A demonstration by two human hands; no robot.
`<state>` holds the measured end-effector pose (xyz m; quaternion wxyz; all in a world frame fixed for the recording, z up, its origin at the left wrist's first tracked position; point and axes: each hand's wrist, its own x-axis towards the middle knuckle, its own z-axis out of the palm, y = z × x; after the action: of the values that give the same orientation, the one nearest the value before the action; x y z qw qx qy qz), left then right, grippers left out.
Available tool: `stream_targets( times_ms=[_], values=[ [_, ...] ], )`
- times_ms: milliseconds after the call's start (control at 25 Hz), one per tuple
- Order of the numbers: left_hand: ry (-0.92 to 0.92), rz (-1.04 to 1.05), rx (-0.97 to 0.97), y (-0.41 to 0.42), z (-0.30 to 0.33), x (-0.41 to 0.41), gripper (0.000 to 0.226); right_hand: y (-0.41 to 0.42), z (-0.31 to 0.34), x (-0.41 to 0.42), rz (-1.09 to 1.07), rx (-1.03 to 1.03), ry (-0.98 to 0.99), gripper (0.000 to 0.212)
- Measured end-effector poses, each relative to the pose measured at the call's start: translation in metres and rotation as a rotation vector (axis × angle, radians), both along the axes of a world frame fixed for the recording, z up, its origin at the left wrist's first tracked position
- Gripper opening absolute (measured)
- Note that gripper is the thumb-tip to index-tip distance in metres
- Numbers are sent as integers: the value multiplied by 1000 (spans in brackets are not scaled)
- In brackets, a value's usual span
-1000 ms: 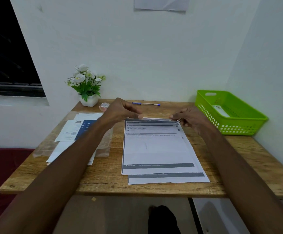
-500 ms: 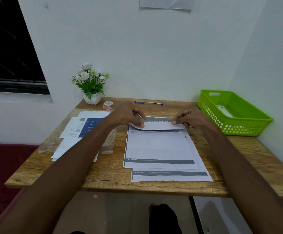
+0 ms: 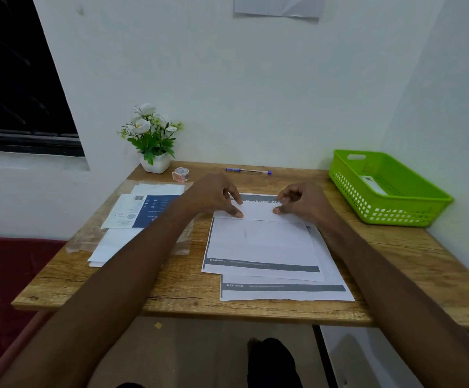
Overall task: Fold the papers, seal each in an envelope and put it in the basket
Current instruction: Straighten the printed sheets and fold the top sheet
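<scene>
First fold under way at frame centre: top sheet (image 3: 261, 242) with far edge turned over, pinched by left hand (image 3: 213, 196) and right hand (image 3: 300, 201); second sheet (image 3: 283, 289) beneath, unfolded; envelopes (image 3: 141, 211) untouched at left; basket (image 3: 390, 191) at right, apparently holding one item.

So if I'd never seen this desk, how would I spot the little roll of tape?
Start at the wooden desk and look to its far left corner, where a white pot of white flowers stands by the wall. Just right of the pot sits the small roll of clear tape. It is the only round thing there; the blue pen further right is long and thin.
</scene>
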<state>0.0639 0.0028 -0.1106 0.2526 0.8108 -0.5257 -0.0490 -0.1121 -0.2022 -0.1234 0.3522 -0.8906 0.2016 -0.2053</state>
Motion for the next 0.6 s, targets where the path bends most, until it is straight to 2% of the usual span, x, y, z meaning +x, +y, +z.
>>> stream_targets(
  times_ms=[120,200,280,400,520,600],
  values=[
    [19,-7,-36,-2,-6,-4,36,15,-2,4,66,-210,-7,34],
    [14,39,-42,-7,-8,-4,45,26,-2,5,145,-298,25,38],
    [-28,128,-26,-11,-11,-3,52,39,-3,6,231,-295,124,50],
    [-71,191,-4,-14,-16,-2,51,50,-6,6,342,-296,296,60],
    [40,231,-33,-13,-16,0,52,48,-9,5,366,-368,445,63],
    [48,252,-12,-10,-14,4,58,40,-7,4,336,-361,524,67]
  ],
)
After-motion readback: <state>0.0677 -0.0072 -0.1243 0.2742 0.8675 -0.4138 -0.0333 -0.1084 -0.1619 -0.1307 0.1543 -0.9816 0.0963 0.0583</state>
